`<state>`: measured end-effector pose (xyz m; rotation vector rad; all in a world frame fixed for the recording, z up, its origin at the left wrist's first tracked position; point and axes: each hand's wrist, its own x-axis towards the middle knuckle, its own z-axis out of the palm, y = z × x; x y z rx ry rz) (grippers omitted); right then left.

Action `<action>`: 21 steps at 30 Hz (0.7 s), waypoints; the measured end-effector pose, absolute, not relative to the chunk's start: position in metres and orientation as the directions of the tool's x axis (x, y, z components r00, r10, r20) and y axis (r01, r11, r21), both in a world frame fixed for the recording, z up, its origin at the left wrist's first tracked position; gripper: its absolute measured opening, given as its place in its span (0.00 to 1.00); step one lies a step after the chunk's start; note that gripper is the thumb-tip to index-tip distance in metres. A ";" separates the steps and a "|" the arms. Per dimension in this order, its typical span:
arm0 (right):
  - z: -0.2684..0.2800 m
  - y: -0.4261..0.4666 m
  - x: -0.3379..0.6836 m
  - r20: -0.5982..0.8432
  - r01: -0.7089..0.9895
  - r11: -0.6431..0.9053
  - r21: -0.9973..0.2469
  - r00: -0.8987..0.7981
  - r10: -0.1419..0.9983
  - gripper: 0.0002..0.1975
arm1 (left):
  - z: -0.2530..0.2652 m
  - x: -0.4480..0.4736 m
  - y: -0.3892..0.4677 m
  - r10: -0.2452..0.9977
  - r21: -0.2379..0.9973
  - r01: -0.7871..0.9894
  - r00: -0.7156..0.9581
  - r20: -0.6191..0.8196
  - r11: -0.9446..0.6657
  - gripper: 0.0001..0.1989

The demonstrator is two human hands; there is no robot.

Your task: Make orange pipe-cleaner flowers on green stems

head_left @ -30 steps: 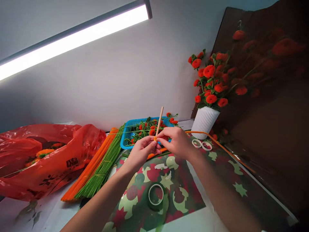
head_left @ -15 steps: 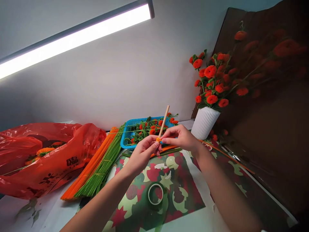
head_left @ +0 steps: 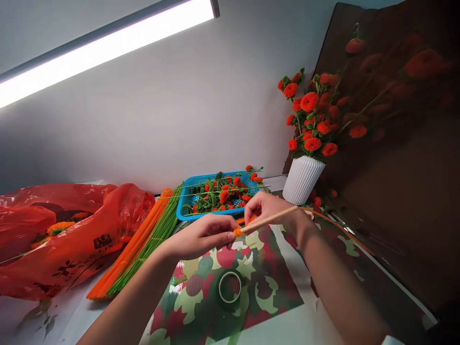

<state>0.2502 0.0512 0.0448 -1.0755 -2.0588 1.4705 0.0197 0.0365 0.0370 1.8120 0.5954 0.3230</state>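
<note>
My left hand (head_left: 203,235) pinches the end of a thin wooden stick (head_left: 271,218), where a small coil of fuzzy orange pipe cleaner (head_left: 237,232) wraps around it. The stick lies tilted, its free end pointing right across my right wrist. Just beyond the coil, my right hand (head_left: 269,207) has its fingers closed, and a long orange strand (head_left: 341,228) trails off to the right behind that wrist. The fingertips of my right hand are partly hidden by the stick. Below both hands, a roll of green tape (head_left: 220,287) lies on a patterned mat (head_left: 201,304).
Behind my hands, a blue basket (head_left: 179,203) holds orange flowers with green stems. Bundles of orange pipe cleaners (head_left: 132,244) and green pipe cleaners (head_left: 153,242) lie left, beside a red plastic bag (head_left: 118,215). A white ribbed vase (head_left: 304,179) of orange flowers stands right, near a dark panel (head_left: 402,191).
The stick has swung from nearly upright to a low slant toward the right. Both hands have turned and sit slightly lower, with the coil still at my left fingertips.
</note>
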 end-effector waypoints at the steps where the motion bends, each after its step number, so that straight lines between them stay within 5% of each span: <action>1: 0.044 0.052 0.249 -0.132 0.384 0.163 -0.909 -0.635 0.761 0.10 | 0.038 0.019 0.037 0.528 0.930 0.272 0.842 -0.106 -0.246 0.12; 8: 0.040 0.045 0.234 -0.088 0.525 0.402 -0.750 -0.682 0.726 0.07 | 0.036 0.020 0.037 0.438 0.811 0.433 0.864 -0.248 -0.393 0.13; 13: 0.048 0.029 0.218 0.148 0.676 0.617 -0.402 -0.618 0.772 0.08 | 0.032 0.020 0.036 0.574 0.762 0.455 0.807 -0.134 -0.462 0.14; 21: 0.041 0.032 0.211 0.481 0.717 0.689 0.106 -0.643 0.596 0.09 | 0.030 0.028 0.035 0.773 0.764 0.479 0.633 0.042 -0.433 0.12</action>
